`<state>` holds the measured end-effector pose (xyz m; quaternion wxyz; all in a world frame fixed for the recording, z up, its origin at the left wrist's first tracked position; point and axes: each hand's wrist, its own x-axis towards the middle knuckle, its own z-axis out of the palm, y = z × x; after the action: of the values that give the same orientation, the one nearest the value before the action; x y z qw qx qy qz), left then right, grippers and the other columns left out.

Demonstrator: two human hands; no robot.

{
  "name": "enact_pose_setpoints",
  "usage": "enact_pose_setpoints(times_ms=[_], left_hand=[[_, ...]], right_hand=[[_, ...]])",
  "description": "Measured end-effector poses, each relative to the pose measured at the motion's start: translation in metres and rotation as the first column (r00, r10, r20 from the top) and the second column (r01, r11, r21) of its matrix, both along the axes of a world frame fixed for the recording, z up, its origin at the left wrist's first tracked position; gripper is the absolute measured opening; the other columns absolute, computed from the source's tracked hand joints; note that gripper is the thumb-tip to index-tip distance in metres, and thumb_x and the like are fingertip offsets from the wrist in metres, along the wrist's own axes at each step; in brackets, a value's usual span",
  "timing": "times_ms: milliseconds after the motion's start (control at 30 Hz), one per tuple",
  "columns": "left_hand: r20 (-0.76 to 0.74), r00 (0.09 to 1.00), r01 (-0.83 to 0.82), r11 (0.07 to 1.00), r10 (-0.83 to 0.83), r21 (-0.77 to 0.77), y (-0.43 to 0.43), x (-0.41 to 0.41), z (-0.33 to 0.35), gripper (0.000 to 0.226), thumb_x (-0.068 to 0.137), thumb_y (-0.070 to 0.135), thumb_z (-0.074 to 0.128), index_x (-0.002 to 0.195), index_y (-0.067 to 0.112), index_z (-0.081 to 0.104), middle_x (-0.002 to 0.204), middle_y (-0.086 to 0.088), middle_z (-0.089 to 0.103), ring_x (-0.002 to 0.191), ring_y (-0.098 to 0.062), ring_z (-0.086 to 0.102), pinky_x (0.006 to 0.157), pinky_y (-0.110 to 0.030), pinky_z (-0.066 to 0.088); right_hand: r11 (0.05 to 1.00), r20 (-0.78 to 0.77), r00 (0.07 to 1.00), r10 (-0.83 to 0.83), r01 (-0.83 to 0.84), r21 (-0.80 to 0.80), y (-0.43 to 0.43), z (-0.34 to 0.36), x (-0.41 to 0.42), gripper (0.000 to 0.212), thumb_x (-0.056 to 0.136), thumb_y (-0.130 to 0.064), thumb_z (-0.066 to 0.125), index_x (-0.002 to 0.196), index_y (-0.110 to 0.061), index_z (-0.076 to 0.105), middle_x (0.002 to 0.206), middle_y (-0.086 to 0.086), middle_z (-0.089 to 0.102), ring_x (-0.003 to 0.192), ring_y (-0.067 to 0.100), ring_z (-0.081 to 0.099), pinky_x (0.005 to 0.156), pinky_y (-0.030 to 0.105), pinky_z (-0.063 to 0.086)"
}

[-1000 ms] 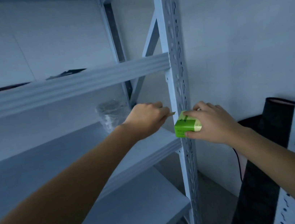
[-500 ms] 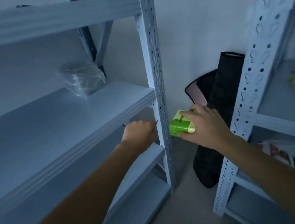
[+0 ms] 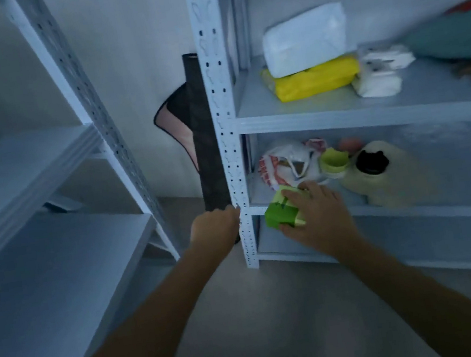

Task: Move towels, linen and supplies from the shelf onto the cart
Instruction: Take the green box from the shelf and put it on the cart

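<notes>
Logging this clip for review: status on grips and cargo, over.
Right grip holds small green cardboard carton at lower shelf edge. Left grip fisted beside white slotted metal upright, contents unclear. Upright stands between grips.

The right shelf unit [image 3: 221, 119] carries on its upper board a yellow pack [image 3: 317, 77] beside a white bundle [image 3: 380, 73]; the lower board holds a plastic bag [image 3: 283, 162], a green cup [image 3: 333, 160] and a cream jug [image 3: 395, 186].
</notes>
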<state>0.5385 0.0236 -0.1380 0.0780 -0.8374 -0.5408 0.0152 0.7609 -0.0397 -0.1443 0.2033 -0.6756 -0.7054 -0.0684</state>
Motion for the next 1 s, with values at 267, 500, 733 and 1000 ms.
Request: enact_pose_setpoints(times_ms=[267,500,733,1000], left_hand=[[0.136,0.915,0.344,0.911,-0.379,0.228,-0.100,0.221,0.010,0.039,0.092,0.030,0.068,0.057,0.015,0.059,0.045,-0.003,0.050,0.037,-0.025,0.049,0.042,-0.026,0.041],[0.092,0.813,0.561,0.816,-0.574,0.136,-0.232,0.438,0.014,0.019,0.082,0.023,0.074,0.070,0.020,0.059,0.055,0.000,0.058,0.046,-0.023,0.058,0.042,-0.025,0.040],[0.240,0.543,0.821,0.569,-0.805,0.049,-0.337,0.622,0.012,0.024,0.103,0.032,0.039,0.092,0.015,0.053,0.090,-0.010,0.065,0.083,-0.032,0.063,0.065,-0.034,0.040],[0.364,0.096,0.953,0.191,-0.927,0.236,-0.408,0.819,-0.011,0.042,0.096,0.032,0.059,0.065,0.019,0.033,0.048,0.005,0.028,0.039,-0.025,0.039,0.041,-0.028,0.026]], right_hand=[[0.946,0.019,0.946,-0.322,0.322,0.030,-0.163,0.004,0.196,0.072,0.061,-0.067,0.059,0.121,-0.028,0.063,0.116,0.008,0.059,0.097,0.033,0.059,0.079,0.039,0.045],[0.792,0.018,0.791,-0.611,0.611,0.010,-0.344,0.006,0.363,0.072,0.067,-0.068,0.058,0.127,-0.028,0.058,0.121,0.010,0.056,0.100,0.036,0.057,0.082,0.044,0.045],[0.549,0.002,0.549,-0.836,0.835,0.015,-0.487,0.005,0.478,0.071,0.068,-0.067,0.060,0.129,-0.030,0.056,0.125,0.006,0.053,0.106,0.032,0.055,0.086,0.043,0.043],[0.251,0.011,0.251,-0.968,0.968,-0.018,-0.587,-0.007,0.607,0.072,0.063,-0.063,0.058,0.126,-0.028,0.059,0.124,0.008,0.053,0.107,0.034,0.055,0.088,0.043,0.043]])
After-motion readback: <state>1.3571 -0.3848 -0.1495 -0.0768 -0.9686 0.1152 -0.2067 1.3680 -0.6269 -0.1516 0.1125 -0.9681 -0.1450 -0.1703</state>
